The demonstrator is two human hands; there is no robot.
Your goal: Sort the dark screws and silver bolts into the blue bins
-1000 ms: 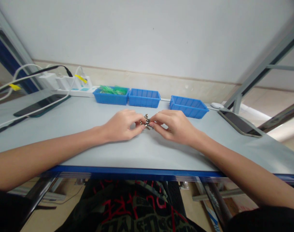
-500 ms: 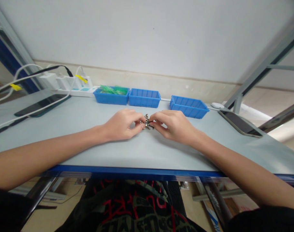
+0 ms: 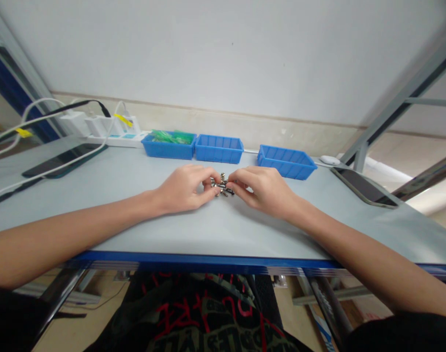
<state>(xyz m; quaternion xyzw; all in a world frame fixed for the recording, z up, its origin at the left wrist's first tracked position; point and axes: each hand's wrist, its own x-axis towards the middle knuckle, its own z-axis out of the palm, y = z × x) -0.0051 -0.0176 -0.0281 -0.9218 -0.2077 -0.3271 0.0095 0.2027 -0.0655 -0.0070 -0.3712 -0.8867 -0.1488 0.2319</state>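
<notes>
Small shiny metal parts (image 3: pixel 223 186) lie in a cluster on the grey table, between my two hands. My left hand (image 3: pixel 188 189) rests on the table at the cluster's left side, thumb and fingertips pinched on a metal piece. From the right, my right hand (image 3: pixel 261 189) pinches at the cluster's other side, where a thin dark piece shows by the fingertips. The fingertips partly hide the parts, and their exact shapes are too small to tell.
Along the wall stand a blue bin (image 3: pixel 168 150) with green bags, a second blue bin (image 3: pixel 219 155) and a third (image 3: pixel 286 168). A phone (image 3: pixel 65 160) and power strip (image 3: pixel 116 141) are left; another phone (image 3: pixel 364 187) lies right, near a white mouse-like object (image 3: pixel 329 160).
Both hands stay in nearly the same place. The fingers have shifted slightly, and more of the metal by my left fingertips shows.
</notes>
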